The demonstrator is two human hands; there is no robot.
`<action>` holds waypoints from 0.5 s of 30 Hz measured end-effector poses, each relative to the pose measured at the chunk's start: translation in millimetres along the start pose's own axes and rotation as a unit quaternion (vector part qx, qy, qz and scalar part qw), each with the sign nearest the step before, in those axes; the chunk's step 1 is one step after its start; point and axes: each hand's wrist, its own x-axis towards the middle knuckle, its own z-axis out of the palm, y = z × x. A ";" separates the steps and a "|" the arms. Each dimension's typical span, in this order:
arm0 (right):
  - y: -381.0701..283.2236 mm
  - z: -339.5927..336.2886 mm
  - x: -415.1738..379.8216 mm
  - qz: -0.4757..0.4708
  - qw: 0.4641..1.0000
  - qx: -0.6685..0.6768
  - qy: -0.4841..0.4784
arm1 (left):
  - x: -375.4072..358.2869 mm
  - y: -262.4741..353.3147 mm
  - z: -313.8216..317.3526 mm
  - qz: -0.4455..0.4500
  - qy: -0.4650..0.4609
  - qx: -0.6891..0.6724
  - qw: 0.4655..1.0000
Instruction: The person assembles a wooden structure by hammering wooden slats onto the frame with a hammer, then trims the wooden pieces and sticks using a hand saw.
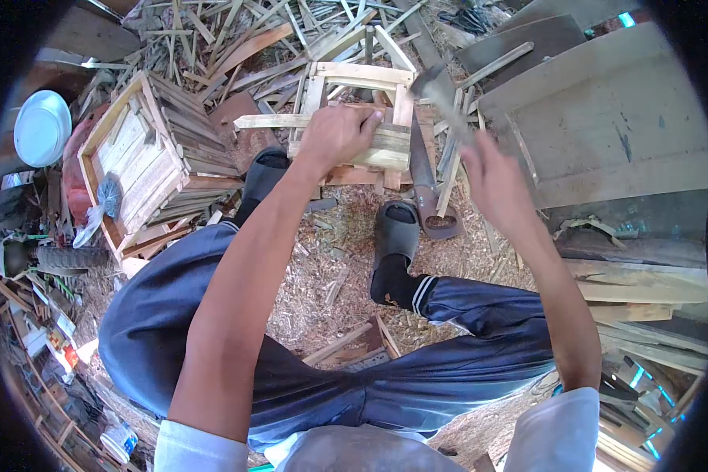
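Note:
In front of me stands a small wooden crate frame (358, 76) of pale slats. My left hand (340, 135) is closed over the slats on its near side, thumb pointing right. A thin pointed slat (263, 122) sticks out leftward from under that hand. My right hand (495, 181), raised at the right, is wrapped round the handle of a hammer (435, 85). The hammer is smeared by motion, its dark head beside the frame's upper right corner. A handsaw (439, 214) lies on the ground just right of the frame, handle toward me.
A larger slatted crate (138, 161) rests tilted at the left, a small plastic bag (109, 197) on it. Scrap wood strips (248, 51) are heaped behind. Large boards (606, 118) lean at the right. Sawdust (322, 263) covers the ground around my sandals (396, 232).

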 end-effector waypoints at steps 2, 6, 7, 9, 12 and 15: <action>10.5 6.9 -6.2 -0.066 0.991 -0.098 -0.058 | 2.4 3.2 -0.2 0.003 -0.011 0.002 1.000; 1.0 10.5 -8.1 -0.029 0.999 -0.034 -0.004 | -0.7 0.0 2.1 0.003 0.005 -0.007 1.000; 6.9 19.7 -10.2 -0.033 0.998 -0.056 -0.024 | -0.5 -1.9 3.6 0.014 0.015 -0.001 1.000; 8.9 18.8 -12.9 -0.034 0.996 -0.080 -0.037 | 2.1 0.7 5.3 0.033 0.028 0.004 0.999; -3.8 17.9 -11.1 -0.071 0.993 -0.091 -0.031 | 2.1 -1.6 -0.7 -0.003 -0.013 0.001 1.000; -3.6 25.6 -17.9 -0.005 1.000 0.017 0.015 | 0.1 1.7 -0.1 -0.008 -0.032 0.020 0.999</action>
